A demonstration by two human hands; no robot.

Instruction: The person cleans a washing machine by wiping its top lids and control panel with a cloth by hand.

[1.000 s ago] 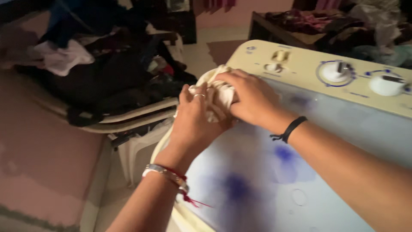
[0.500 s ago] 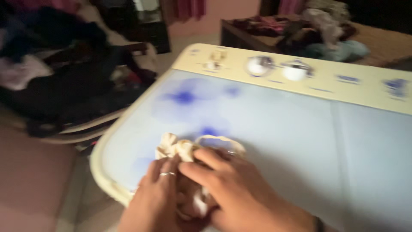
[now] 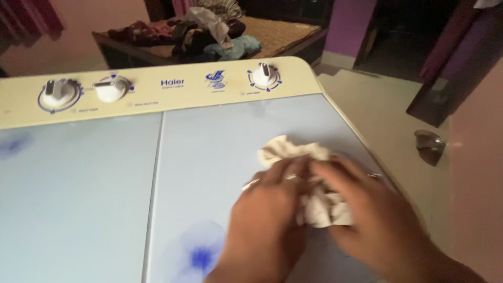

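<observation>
Both hands press a crumpled cream cloth [image 3: 314, 196] onto the pale blue lid [image 3: 209, 152] of a twin-tub washing machine [image 3: 157, 105], on its right-hand section near the machine's right edge. The left hand [image 3: 267, 215] lies over the cloth's left side, its grip closed on the bunched fabric, a ring on one finger. The right hand [image 3: 367, 209] covers the right side, its grip likewise closed on the cloth; both are motion-blurred. Part of the cloth sticks out beyond the fingertips. Three white dials [image 3: 110, 88] sit along the cream control panel [image 3: 183, 86] at the far edge. Behind the machine, a heap of clothes [image 3: 204, 31] rests on a low bed.
</observation>
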